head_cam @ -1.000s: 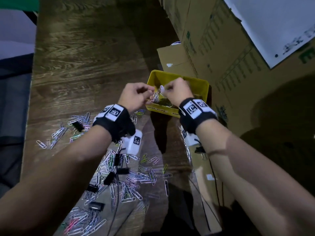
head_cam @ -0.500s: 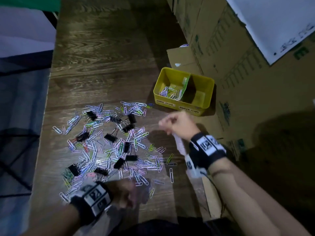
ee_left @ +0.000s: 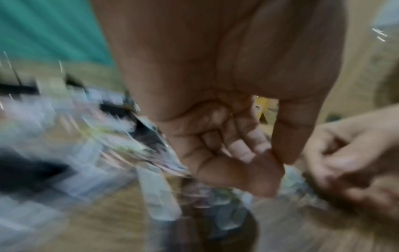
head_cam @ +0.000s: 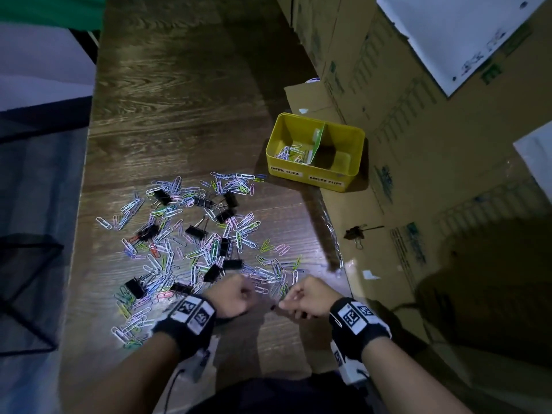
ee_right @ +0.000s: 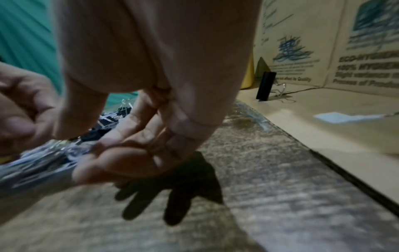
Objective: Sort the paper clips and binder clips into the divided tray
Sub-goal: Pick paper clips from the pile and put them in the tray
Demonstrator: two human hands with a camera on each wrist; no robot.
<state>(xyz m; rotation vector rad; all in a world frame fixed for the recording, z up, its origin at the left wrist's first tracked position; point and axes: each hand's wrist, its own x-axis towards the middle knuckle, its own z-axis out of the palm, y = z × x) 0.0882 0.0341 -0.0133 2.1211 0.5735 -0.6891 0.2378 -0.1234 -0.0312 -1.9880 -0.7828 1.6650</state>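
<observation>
The yellow divided tray [head_cam: 352,174] stands at the far right of the wooden table, with labels on its front. Several coloured paper clips [head_cam: 291,152] lie in its left compartment; the right compartment looks bare. A wide pile of paper clips [head_cam: 191,249] mixed with black binder clips [head_cam: 195,231] covers the table's middle. My left hand [head_cam: 243,294] [ee_left: 259,153] hovers at the pile's near edge, fingers curled tight into the palm, nothing seen in it. Just to its right, my right hand [head_cam: 286,303] [ee_right: 103,150] hangs over the table with loosely curled fingers, holding nothing.
Cardboard boxes [head_cam: 448,144] wall off the right side, and a flat cardboard sheet [head_cam: 373,264] runs along the table's right edge. One stray binder clip [head_cam: 355,233] [ee_right: 265,87] lies on that sheet. A black mesh basket [head_cam: 27,294] sits beyond the table's left edge.
Both hands were together over the tray's left compartment a second ago. They have pulled back to the near edge of the pile, the left first, then the right.
</observation>
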